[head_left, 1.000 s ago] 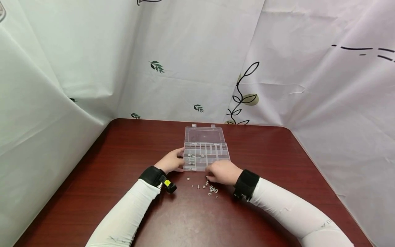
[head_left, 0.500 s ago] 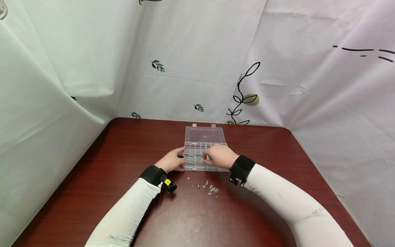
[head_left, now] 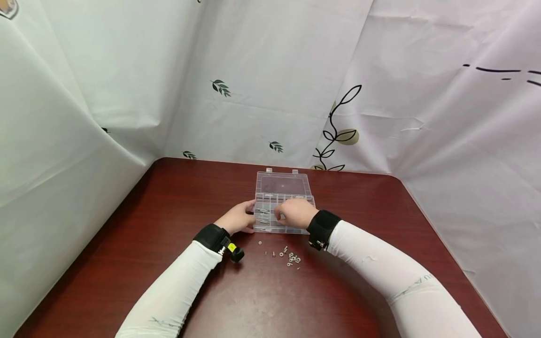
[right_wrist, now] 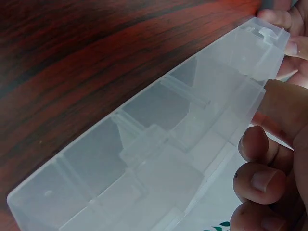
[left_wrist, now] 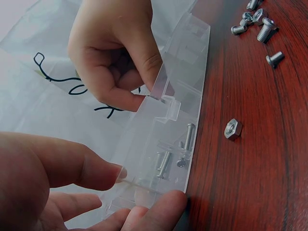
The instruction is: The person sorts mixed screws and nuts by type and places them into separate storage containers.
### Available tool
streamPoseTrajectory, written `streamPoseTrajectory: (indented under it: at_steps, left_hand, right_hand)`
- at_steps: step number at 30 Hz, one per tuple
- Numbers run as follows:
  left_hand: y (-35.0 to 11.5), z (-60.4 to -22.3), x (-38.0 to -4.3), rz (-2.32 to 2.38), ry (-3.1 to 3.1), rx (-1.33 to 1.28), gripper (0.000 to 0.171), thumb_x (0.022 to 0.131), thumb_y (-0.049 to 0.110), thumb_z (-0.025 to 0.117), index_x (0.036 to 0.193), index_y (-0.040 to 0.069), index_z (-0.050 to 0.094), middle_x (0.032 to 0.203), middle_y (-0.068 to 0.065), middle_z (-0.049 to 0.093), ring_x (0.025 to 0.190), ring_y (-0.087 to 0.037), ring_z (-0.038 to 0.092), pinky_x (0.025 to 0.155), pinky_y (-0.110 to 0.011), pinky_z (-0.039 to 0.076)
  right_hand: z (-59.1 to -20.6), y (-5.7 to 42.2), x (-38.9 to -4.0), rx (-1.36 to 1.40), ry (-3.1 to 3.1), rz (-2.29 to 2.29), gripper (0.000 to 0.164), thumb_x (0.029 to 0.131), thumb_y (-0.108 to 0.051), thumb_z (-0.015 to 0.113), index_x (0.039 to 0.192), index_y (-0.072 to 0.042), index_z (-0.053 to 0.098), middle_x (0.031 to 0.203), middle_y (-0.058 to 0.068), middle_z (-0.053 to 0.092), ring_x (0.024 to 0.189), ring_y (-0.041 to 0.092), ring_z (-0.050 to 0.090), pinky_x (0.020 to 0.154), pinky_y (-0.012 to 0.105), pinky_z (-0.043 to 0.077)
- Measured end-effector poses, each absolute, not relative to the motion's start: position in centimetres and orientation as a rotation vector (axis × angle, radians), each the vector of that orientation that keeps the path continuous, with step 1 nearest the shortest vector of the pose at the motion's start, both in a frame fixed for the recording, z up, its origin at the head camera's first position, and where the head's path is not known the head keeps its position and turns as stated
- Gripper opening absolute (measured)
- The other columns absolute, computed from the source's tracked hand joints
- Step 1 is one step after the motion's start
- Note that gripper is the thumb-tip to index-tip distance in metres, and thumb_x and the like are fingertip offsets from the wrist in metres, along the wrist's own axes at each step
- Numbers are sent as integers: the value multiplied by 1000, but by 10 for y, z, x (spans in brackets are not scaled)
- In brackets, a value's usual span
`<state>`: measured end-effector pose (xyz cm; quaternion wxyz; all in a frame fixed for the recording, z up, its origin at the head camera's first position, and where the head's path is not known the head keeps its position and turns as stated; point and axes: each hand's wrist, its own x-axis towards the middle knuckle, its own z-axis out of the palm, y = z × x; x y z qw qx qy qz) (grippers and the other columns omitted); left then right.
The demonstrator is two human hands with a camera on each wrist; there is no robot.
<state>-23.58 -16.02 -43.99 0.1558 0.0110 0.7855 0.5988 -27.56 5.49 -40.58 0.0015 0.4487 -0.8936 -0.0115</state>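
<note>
Left hand on the box's left end, finger and thumb pinching the corner. Right hand over the compartments, back of hand up, fingers curled, thumb tip behind the front wall — can't tell if they hold anything. Box: clear plastic, beside left fingers, under right ones; lid open beyond both. Silver screws inside, near left fingertips. Hex nut and bolts on table — wearer's side of right fingers.
</note>
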Motion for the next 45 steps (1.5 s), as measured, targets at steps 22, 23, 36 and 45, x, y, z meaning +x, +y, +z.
streamPoseTrajectory:
  at_steps: [22, 23, 36, 45]
  left_hand:
    - [-159, -440, -233, 1731, 2230, 34, 76, 86, -8, 50, 157, 5, 25, 146, -24, 41, 90, -24, 64, 72, -42, 60]
    - [-159, -440, -233, 1731, 2228, 34, 76, 86, -8, 50, 157, 5, 25, 146, -25, 41, 90, -24, 65, 72, -42, 60]
    - [-160, -440, -235, 1730, 2236, 20, 78, 85, -8, 50, 157, 5, 25, 147, -25, 40, 90, -24, 65, 71, -40, 60]
    - [-160, -442, -236, 1748, 2232, 26, 79, 83, -9, 50, 157, 4, 25, 144, -25, 43, 90, -25, 66, 70, -40, 59]
  right_hand:
    - [-405, 62, -264, 1418, -2732, -19, 8, 89, -24, 73, 86, -20, 67, 76, -5, 65, 63, 12, 56, 55, 33, 50]
    - [-404, 63, -263, 1419, -2724, -18, 7, 89, -23, 72, 86, -20, 67, 75, -5, 65, 62, 11, 56, 55, 33, 49]
    - [-396, 79, -241, 1436, -2599, 0, 8, 88, -22, 70, 82, -23, 65, 70, -10, 61, 62, 9, 58, 51, 31, 46]
    - [-401, 85, -222, 1580, -2636, 38, 18, 85, -22, 72, 73, -22, 58, 62, -14, 50, 56, 5, 49, 49, 27, 40]
